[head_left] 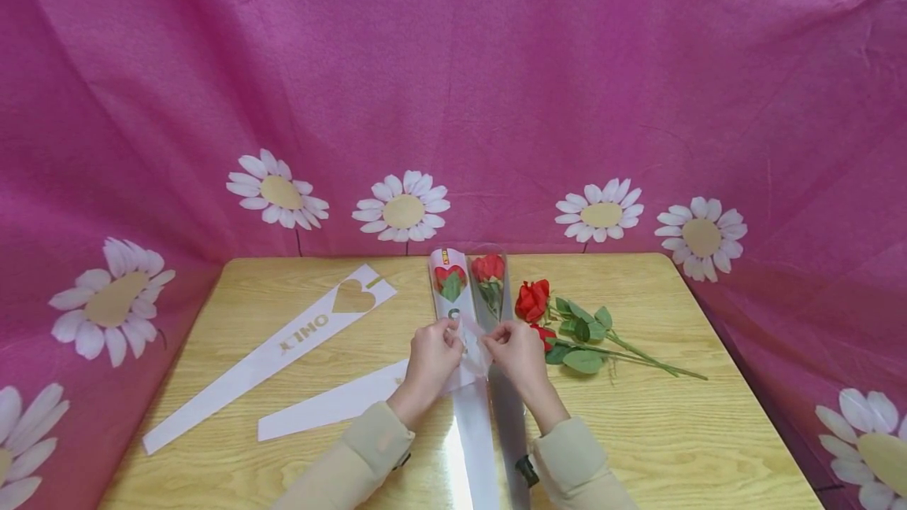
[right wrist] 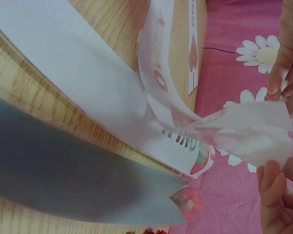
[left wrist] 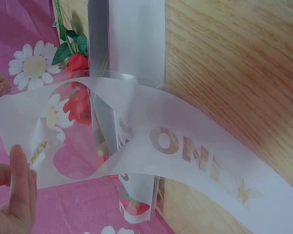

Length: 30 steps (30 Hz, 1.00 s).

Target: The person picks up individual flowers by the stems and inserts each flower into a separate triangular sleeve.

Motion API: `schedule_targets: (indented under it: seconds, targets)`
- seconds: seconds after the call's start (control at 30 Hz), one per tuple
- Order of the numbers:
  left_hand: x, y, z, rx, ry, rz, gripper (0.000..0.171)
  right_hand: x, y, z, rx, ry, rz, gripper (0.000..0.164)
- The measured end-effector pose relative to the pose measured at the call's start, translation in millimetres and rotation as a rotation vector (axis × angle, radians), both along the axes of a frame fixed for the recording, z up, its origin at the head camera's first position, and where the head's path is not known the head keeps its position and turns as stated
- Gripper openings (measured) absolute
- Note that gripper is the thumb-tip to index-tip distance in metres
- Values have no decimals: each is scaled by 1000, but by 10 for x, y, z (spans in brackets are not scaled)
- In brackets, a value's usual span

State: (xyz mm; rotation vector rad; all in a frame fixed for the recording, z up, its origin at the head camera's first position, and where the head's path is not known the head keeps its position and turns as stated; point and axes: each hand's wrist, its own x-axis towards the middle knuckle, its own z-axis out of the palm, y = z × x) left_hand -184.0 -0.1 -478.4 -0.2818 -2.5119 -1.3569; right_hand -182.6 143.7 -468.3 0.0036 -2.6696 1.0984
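Observation:
Both hands pinch the wide mouth of a tapered white-and-clear flower sleeve (left wrist: 146, 102), which has a heart window and "ONLY" lettering. Its narrow tail reaches left over the table. At the near corner of the mouth is my left hand (head_left: 434, 356), thumb against fingers; my right hand (head_left: 520, 352) holds the opposite edge. In the right wrist view the raised mouth (right wrist: 254, 126) bends up between the two hands. Under it lie a rose in a white sleeve (head_left: 476, 431) and a rose in a grey-backed clear sleeve (right wrist: 78, 170), side by side.
Another flat white sleeve (head_left: 283, 345) with a gold heart lies slantwise on the wooden table (head_left: 638, 447) at left. To the right rest loose red roses (head_left: 531, 301) with green stems. A pink cloth (head_left: 453, 101) with daisies hangs behind and along the sides.

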Motion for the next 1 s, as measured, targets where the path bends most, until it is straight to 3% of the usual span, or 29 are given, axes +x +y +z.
schedule_targets:
  seconds: [0.27, 0.47, 0.7, 1.0]
  targets:
    - [18, -30, -27, -27, 84, 24, 26, -6, 21, -37, -49, -54, 5, 11]
    - [49, -67, -84, 10, 138, 8, 24, 6, 46, -68, -85, -128, 12, 9]
    - [81, -109, -109, 16, 109, 31, 17, 2, 87, -102, -180, -259, 18, 11]
    - [96, -123, -162, 16, 60, 1, 15, 1, 83, -132, -279, -296, 72, 12]
